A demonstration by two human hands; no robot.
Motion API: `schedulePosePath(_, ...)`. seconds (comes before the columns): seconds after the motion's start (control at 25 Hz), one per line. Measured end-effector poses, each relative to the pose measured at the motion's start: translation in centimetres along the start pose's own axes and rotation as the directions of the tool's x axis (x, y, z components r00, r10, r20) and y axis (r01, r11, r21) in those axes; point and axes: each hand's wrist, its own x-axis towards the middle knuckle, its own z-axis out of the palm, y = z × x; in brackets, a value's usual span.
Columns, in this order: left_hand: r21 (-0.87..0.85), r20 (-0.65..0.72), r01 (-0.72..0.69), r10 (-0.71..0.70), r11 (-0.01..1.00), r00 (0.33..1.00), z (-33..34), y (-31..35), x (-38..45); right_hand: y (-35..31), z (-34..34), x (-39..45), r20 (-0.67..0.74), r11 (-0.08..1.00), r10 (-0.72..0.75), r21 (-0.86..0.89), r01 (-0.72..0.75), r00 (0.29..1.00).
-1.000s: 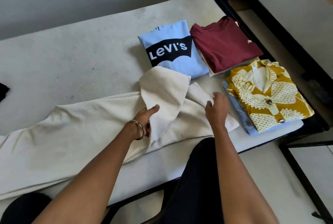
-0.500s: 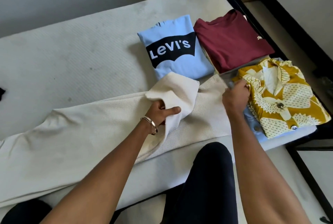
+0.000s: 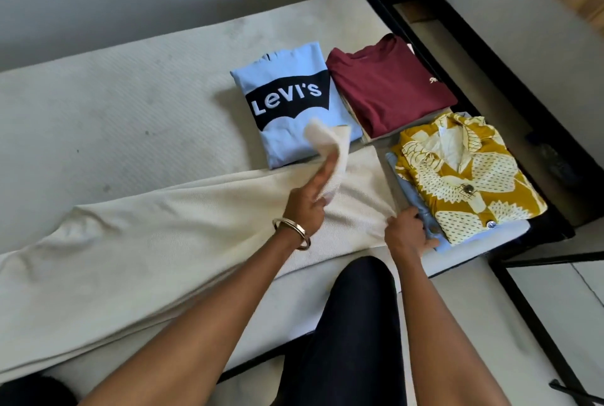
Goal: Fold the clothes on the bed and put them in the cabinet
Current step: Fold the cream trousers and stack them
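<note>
The cream garment (image 3: 163,242) runs off the left edge, its far end unseen. Its lifted flap is motion-blurred above the left hand (image 3: 307,206). The yellow patterned shirt (image 3: 464,176) covers most of a light blue garment (image 3: 418,206) beneath it.

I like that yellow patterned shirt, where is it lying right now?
In the head view, the yellow patterned shirt lies folded on the bed's right end, atop a light blue garment, just in front of the maroon shirt.
</note>
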Motion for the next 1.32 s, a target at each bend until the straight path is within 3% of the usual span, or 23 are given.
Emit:
schedulePosePath(0.08, 0.129, 0.281, -0.247, 0.203, 0.96, 0.938, 2.2, 1.2, -0.4, 0.4, -1.0, 0.6, -0.015, 0.997, 0.044, 0.063, -0.043, 0.999)
schedulePosePath(0.12, 0.285, 0.476, -0.322, 0.158, 0.903, 0.865, 3.4, 0.9, -0.6, 0.2, -1.5, 0.5, -0.047, 0.995, 0.058, 0.079, -0.054, 0.997)
schedulePosePath(0.16, 0.474, 0.612, -0.36, -0.006, 0.804, 0.791, 4.4, 0.0, -0.9, 0.1, -1.9, 0.2, -0.09, 0.993, 0.061, 0.103, -0.052, 0.994)
schedulePosePath(0.2, 0.613, 0.653, -0.368, -0.186, 0.7, 0.735, 5.1, -1.1, -1.4, 0.0, -2.1, -0.2, -0.149, 0.987, 0.063, 0.155, -0.039, 0.987)
schedulePosePath(0.24, 0.684, 0.64, -0.35, -0.297, 0.641, 0.708, 5.4, -2.3, -2.1, 0.1, -2.4, -0.7, -0.197, 0.97, 0.088, 0.24, -0.039, 0.976)
schedulePosePath(0.32, 0.757, 0.556, -0.299, -0.333, 0.581, 0.762, 4.6, -4.1, -4.1, 0.8, -2.3, -1.6, -0.208, 0.855, 0.235, 0.509, -0.1, 0.95)
schedulePosePath(0.4, 0.809, 0.439, -0.282, -0.213, 0.515, 0.873, 3.1, -5.9, -6.2, 1.3, -1.9, -2.1, -0.057, 0.66, 0.4, 0.71, -0.244, 0.915)
schedulePosePath(0.44, 0.83, 0.379, -0.275, -0.129, 0.485, 0.916, 2.3, -6.7, -7.3, 1.1, -1.8, -2.2, 0.044, 0.621, 0.43, 0.711, -0.331, 0.902)
schedulePosePath(0.52, 0.872, 0.274, -0.203, -0.1, 0.445, 0.956, 0.5, -8.0, -9.8, 0.3, -1.6, -2.2, 0.19, 0.701, 0.374, 0.583, -0.41, 0.908)
schedulePosePath(0.6, 0.896, 0.213, -0.088, -0.249, 0.436, 0.945, -0.8, -8.9, -11.5, -0.5, -0.9, -2.4, 0.255, 0.792, 0.227, 0.514, -0.331, 0.94)
schedulePosePath(0.64, 0.904, 0.183, -0.04, -0.3, 0.426, 0.936, -1.4, -9.0, -11.7, -0.6, -0.7, -2.5, 0.251, 0.773, 0.137, 0.578, -0.262, 0.958)
schedulePosePath(0.76, 0.905, 0.111, 0.05, -0.348, 0.422, 0.931, -1.6, -8.4, -11.1, -0.1, -1.6, -3.1, -0.012, 0.631, -0.075, 0.774, 0.057, 0.997)
schedulePosePath(0.88, 0.92, 0.065, 0.044, -0.263, 0.389, 0.963, -1.5, -7.4, -10.9, -0.7, -5.2, -3.8, -0.305, 0.494, 0.03, 0.832, 0.251, 0.952)
schedulePosePath(0.96, 0.923, 0.06, 0.007, -0.161, 0.385, 0.985, -1.5, -7.9, -11.2, -1.3, -7.3, -3.7, -0.479, 0.539, 0.151, 0.774, 0.334, 0.865)
schedulePosePath(1.04, 0.916, 0.082, -0.052, -0.059, 0.398, 0.995, -1.6, -8.3, -11.3, -1.2, -7.5, -3.4, -0.535, 0.657, 0.175, 0.689, 0.307, 0.827)
schedulePosePath(1.12, 0.895, 0.158, -0.118, -0.059, 0.431, 0.986, -1.7, -8.4, -11.1, -0.3, -6.4, -2.7, -0.391, 0.813, 0.234, 0.581, 0.042, 0.89)
schedulePosePath(1.2, 0.843, 0.264, -0.17, -0.117, 0.511, 0.957, -2.0, -8.9, -11.2, 0.6, -5.1, -3.1, -0.286, 0.897, 0.322, 0.398, -0.193, 0.903)
schedulePosePath(1.24, 0.821, 0.285, -0.174, -0.126, 0.544, 0.95, -2.3, -9.4, -11.3, 0.9, -4.4, -3.5, -0.325, 0.928, 0.295, 0.322, -0.188, 0.898)
schedulePosePath(1.32, 0.79, 0.292, -0.158, -0.137, 0.592, 0.947, -2.9, -9.8, -11.4, 0.1, -3.0, -4.2, -0.441, 0.963, 0.052, 0.26, 0.072, 0.896)
